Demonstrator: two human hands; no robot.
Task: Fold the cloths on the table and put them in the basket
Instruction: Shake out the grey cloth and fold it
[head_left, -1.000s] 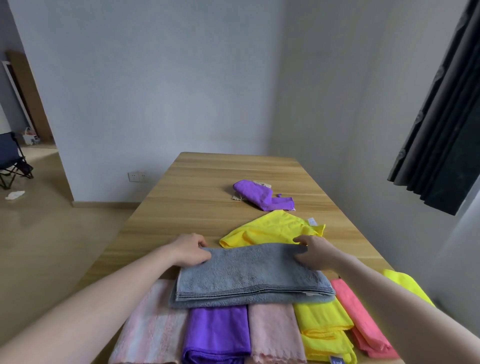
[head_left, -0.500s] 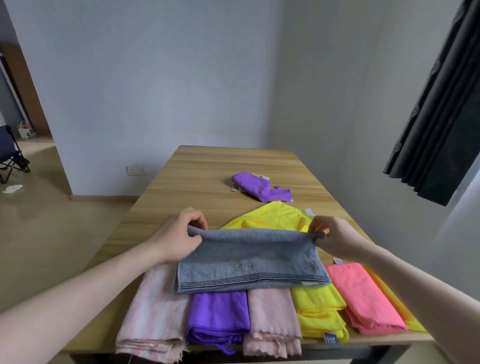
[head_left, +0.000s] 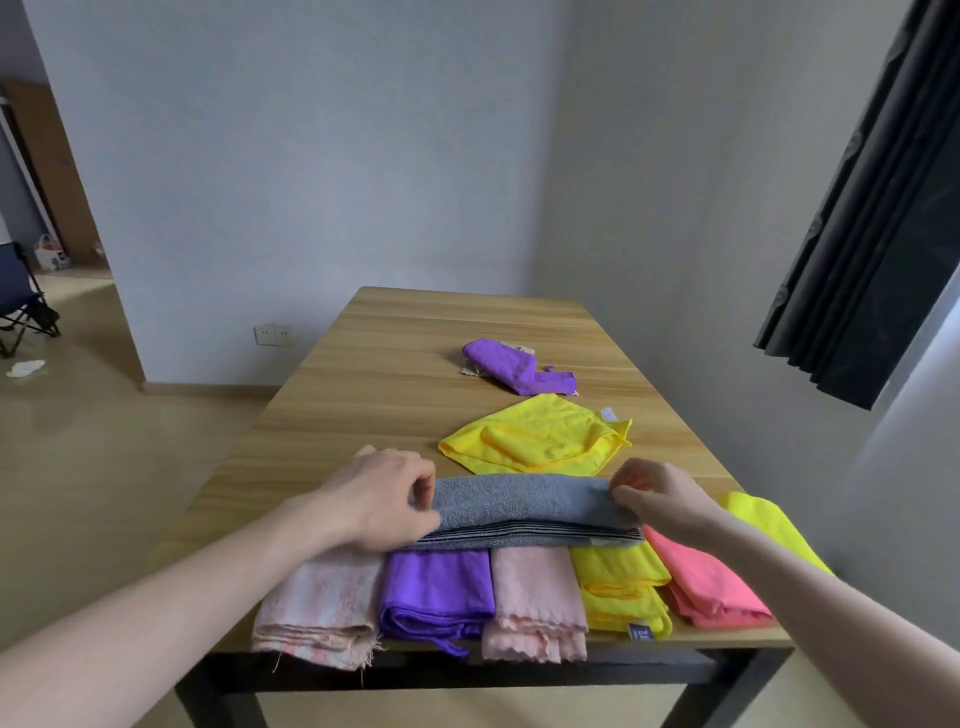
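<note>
your left hand (head_left: 382, 501) and right hand (head_left: 657, 496) each pinch an end of the grey towel (head_left: 524, 506), a closed grip keeping its fold square over the folded row on the counter (head_left: 415, 364).

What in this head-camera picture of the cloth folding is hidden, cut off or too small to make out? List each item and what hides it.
- Basket: not in the head view at all.
- Grey towel: its ends are covered by the left hand and right hand.
- Far ends of the folded cloths in the front row, such as the pink cloth: under the grey towel.
- Label on the yellow cloth: print too small.
</note>
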